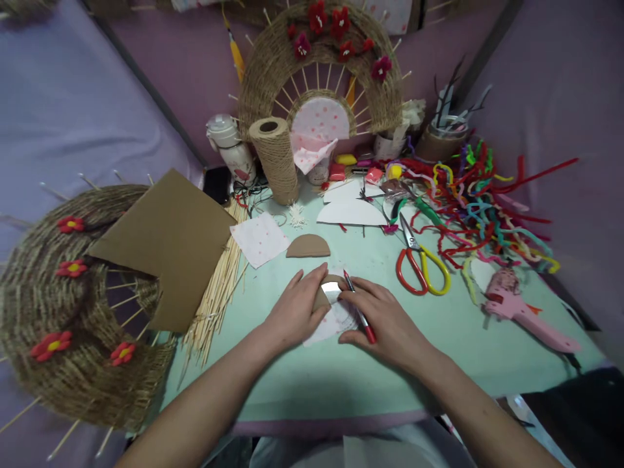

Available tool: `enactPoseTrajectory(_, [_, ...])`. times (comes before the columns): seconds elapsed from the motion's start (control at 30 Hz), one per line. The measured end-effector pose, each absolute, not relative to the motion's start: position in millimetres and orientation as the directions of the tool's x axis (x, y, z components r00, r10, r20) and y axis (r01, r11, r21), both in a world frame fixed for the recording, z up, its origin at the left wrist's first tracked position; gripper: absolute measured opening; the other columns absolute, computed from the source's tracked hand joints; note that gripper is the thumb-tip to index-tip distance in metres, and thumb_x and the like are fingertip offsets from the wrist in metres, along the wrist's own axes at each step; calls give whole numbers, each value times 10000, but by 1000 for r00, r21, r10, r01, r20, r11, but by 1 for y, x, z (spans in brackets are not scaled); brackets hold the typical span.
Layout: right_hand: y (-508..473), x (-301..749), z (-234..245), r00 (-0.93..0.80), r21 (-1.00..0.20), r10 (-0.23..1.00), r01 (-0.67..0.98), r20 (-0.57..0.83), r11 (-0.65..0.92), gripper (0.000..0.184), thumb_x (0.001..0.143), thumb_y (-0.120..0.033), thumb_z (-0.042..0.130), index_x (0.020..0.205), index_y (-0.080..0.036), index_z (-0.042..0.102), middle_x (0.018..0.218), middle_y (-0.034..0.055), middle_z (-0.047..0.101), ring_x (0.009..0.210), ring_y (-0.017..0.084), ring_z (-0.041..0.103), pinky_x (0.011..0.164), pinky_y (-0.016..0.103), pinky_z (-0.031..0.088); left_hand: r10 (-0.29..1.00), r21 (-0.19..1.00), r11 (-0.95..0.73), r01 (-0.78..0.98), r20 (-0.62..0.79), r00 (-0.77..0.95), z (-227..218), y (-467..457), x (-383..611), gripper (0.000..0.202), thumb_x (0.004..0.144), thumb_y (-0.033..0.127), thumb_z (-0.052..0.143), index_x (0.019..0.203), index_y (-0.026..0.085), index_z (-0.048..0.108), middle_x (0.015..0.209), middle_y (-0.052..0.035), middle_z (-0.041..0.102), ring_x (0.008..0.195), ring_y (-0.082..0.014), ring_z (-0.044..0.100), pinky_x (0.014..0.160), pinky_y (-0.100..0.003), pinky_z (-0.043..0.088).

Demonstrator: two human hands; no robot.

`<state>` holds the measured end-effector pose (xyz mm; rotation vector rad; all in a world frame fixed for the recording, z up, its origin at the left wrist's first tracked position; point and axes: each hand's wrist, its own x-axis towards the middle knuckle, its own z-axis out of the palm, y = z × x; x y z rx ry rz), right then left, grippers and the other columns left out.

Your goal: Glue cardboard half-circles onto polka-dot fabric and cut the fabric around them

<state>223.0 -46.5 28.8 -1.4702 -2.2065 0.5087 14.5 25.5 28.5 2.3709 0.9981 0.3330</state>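
My left hand (pixel 296 307) rests over a small brown cardboard piece (pixel 320 299), gripping its left side between thumb and fingers. A bright, shiny patch (pixel 332 292) shows on that piece; I cannot tell whether it is tape or glare. Under it lies a white dotted fabric piece (pixel 335 324), partly hidden by both hands. My right hand (pixel 387 317) has a red-ended pen (pixel 364 317) held slantwise in its fingers, and its fingertips reach the right edge of the piece. Just beyond the hands lies a brown cardboard half-disc (pixel 308 246).
Scissors (pixel 422 263) and a pink glue gun (pixel 529 311) lie to the right, below tangled pipe cleaners (pixel 487 201). A twine roll (pixel 275 159) stands behind. Thin sticks (pixel 219 296), a cardboard sheet (pixel 168 227) and a woven fan (pixel 58 305) occupy the left.
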Motion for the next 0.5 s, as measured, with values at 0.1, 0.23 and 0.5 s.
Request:
enactPoseTrajectory(0.1, [-41, 222, 31, -365, -519, 920, 764, 141, 383, 552, 778, -440, 745, 1240, -210, 550, 1298, 140, 630, 1322, 359, 446, 1015, 552, 419, 808, 543, -517, 662, 53, 587, 24, 14, 17, 684, 874, 211, 542, 1474, 161, 217, 1496, -161, 423, 1397, -256, 383, 1176, -541, 235])
enactPoseTrajectory(0.23, [-46, 217, 31, -353, -501, 924, 780, 145, 376, 418, 827, -319, 674, 1211, -216, 543, 1277, 123, 638, 1298, 347, 463, 990, 532, 422, 834, 558, -484, 674, 61, 549, 23, 9, 19, 668, 875, 233, 546, 1461, 165, 232, 1469, -160, 457, 1380, -265, 410, 1166, -530, 265])
enactPoseTrajectory(0.5, [-54, 208, 31, -315, -431, 939, 835, 139, 344, 387, 835, -284, 644, 1194, -186, 538, 1191, 142, 645, 1186, 351, 494, 928, 514, 452, 821, 573, -490, 657, 48, 569, 28, 12, 15, 650, 847, 220, 541, 1444, 142, 297, 1474, -158, 454, 1389, -274, 395, 1170, -515, 275])
